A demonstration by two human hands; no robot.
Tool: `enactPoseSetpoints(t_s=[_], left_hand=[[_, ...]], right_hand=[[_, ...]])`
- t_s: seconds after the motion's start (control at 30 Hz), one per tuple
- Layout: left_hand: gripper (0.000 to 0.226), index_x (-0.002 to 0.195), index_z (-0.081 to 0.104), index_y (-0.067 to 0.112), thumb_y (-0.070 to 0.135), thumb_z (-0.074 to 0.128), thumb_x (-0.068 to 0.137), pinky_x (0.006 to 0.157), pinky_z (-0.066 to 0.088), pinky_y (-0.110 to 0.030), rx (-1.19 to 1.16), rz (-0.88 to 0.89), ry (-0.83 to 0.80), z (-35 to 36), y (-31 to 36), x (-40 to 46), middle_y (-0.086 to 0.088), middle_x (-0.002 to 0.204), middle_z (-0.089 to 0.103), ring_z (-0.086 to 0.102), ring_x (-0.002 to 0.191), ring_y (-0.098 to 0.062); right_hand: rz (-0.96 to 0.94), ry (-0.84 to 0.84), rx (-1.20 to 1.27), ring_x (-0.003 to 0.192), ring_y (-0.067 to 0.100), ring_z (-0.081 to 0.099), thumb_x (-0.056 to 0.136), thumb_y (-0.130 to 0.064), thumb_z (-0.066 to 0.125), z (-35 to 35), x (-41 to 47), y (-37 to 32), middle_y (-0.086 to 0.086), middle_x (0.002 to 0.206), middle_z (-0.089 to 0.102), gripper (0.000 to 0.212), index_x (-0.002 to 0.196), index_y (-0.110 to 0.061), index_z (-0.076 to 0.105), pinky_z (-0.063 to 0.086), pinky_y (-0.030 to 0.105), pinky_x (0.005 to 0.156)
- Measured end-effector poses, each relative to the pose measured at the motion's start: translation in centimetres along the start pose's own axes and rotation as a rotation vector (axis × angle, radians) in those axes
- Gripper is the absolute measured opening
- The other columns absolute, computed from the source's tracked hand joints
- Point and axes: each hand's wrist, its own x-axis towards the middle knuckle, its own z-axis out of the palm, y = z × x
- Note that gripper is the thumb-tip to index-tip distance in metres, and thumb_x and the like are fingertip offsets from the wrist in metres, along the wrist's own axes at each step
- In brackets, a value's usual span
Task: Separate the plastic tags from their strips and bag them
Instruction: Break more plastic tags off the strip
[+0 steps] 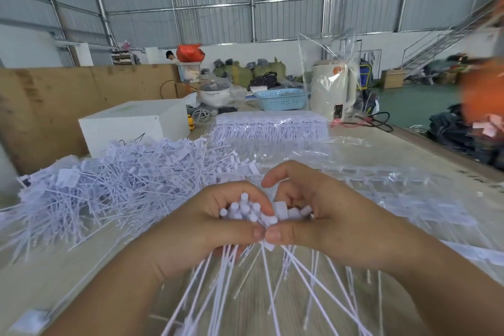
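My left hand point(201, 226) and my right hand point(324, 215) meet at the middle of the table, thumbs touching. Together they grip a bundle of white plastic tags point(253, 213); the tag heads stick up between my fingers and the thin tails point(272, 289) fan out below toward me. A big loose heap of separated white tags point(114, 185) lies to the left. Clear plastic bags point(341, 180) lie flat under and beyond my right hand. A packed stack of tags in clear wrap point(270, 125) sits farther back.
A white box point(133, 125) stands behind the heap. A blue basket point(281, 98), a cooker pot point(215, 93) and a cream kettle point(332, 87) under an upright clear bag point(327, 63) sit at the table's far end. Something orange and blurred point(482, 90) is at the right edge.
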Motion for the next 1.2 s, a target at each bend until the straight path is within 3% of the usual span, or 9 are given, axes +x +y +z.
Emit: enactPoseSetpoints(t_s=[0.17, 0.33, 0.43, 0.6, 0.7, 0.87, 0.93, 1.03, 1.2], left_hand=[[0.017, 0.079, 0.072, 0.024, 0.013, 0.073, 0.066, 0.051, 0.045, -0.024, 0.047, -0.038, 0.243, 0.0, -0.5, 0.3, 0.001, 0.067, 0.062, 0.057, 0.054, -0.011], [0.022, 0.088, 0.074, 0.026, 0.022, 0.072, 0.066, 0.053, 0.043, -0.014, 0.055, -0.004, 0.004, 0.2, -0.3, 0.0, 0.009, 0.074, 0.065, 0.054, 0.061, -0.002], [0.028, 0.09, 0.075, 0.028, 0.01, 0.072, 0.068, 0.056, 0.045, -0.017, 0.042, -0.063, -0.059, -0.2, -0.3, -0.2, 0.009, 0.075, 0.065, 0.054, 0.063, -0.006], [0.026, 0.086, 0.075, 0.025, 0.013, 0.072, 0.063, 0.053, 0.044, -0.019, 0.019, -0.11, -0.083, -0.6, -0.1, -0.3, 0.005, 0.072, 0.062, 0.052, 0.061, -0.01], [0.02, 0.08, 0.072, 0.024, 0.013, 0.071, 0.064, 0.051, 0.042, -0.015, 0.064, -0.052, -0.01, -0.2, -0.3, -0.1, 0.009, 0.066, 0.058, 0.05, 0.055, -0.003], [0.014, 0.077, 0.073, 0.026, 0.018, 0.079, 0.066, 0.057, 0.047, -0.015, 0.054, -0.002, 0.127, -0.1, -0.6, 0.2, 0.008, 0.07, 0.064, 0.058, 0.064, -0.002], [0.017, 0.078, 0.073, 0.027, 0.03, 0.08, 0.062, 0.06, 0.048, -0.016, 0.065, -0.015, 0.121, -0.2, -0.8, 0.2, 0.009, 0.072, 0.065, 0.059, 0.067, -0.003], [0.015, 0.077, 0.073, 0.027, 0.028, 0.078, 0.063, 0.051, 0.044, -0.016, 0.008, -0.032, 0.036, -0.2, -0.8, 0.2, 0.01, 0.069, 0.062, 0.055, 0.056, -0.001], [0.016, 0.078, 0.072, 0.023, 0.025, 0.08, 0.064, 0.05, 0.045, -0.017, -0.031, -0.007, 0.058, -0.3, -1.0, 0.2, 0.006, 0.07, 0.062, 0.055, 0.056, -0.003]], right_hand=[[-0.021, 0.082, 0.014, 0.063, 0.014, 0.046, 0.079, -0.022, 0.078, -0.8, 0.0, -0.1, -0.005, 0.071, 0.05, 0.041, 0.105, -0.033, 0.048, 0.037, 0.03, 0.06], [-0.025, 0.06, 0.02, 0.073, 0.023, 0.057, 0.075, -0.024, 0.081, 0.2, 0.2, 0.1, -0.008, 0.082, 0.053, 0.052, 0.111, -0.041, 0.047, 0.044, 0.03, 0.065], [-0.027, 0.07, 0.044, 0.081, 0.028, 0.057, 0.069, -0.027, 0.083, 0.4, 0.2, 0.3, -0.01, 0.091, 0.051, 0.056, 0.111, -0.042, 0.049, 0.045, 0.033, 0.069], [-0.093, 0.174, 0.003, 0.064, 0.002, 0.046, 0.064, -0.029, 0.084, 1.3, 0.3, 0.4, -0.014, 0.073, 0.05, 0.041, 0.091, -0.034, 0.053, 0.036, 0.016, 0.059], [-0.111, 0.26, -0.029, 0.065, 0.001, 0.042, 0.062, -0.033, 0.082, 1.6, 0.5, 0.6, -0.014, 0.068, 0.046, 0.037, 0.082, -0.029, 0.051, 0.034, 0.016, 0.059], [0.024, 0.076, -0.013, 0.06, 0.009, 0.042, 0.076, -0.049, 0.071, 0.0, 0.2, 0.8, -0.006, 0.065, 0.047, 0.027, 0.078, -0.023, 0.061, 0.033, 0.028, 0.058], [0.029, 0.014, 0.021, 0.057, 0.008, 0.04, 0.08, -0.043, 0.065, -0.5, 0.1, 0.7, -0.011, 0.059, 0.044, 0.016, 0.07, -0.031, 0.065, 0.031, 0.024, 0.057], [0.004, -0.037, 0.052, 0.056, 0.0, 0.042, 0.086, -0.03, 0.068, -0.6, 0.2, 0.8, -0.018, 0.057, 0.047, 0.025, 0.064, -0.041, 0.065, 0.033, 0.013, 0.057], [0.014, 0.021, 0.086, 0.055, 0.007, 0.039, 0.085, -0.03, 0.071, -0.2, 0.3, 0.8, -0.011, 0.057, 0.042, 0.024, 0.065, -0.022, 0.06, 0.03, 0.023, 0.055]])
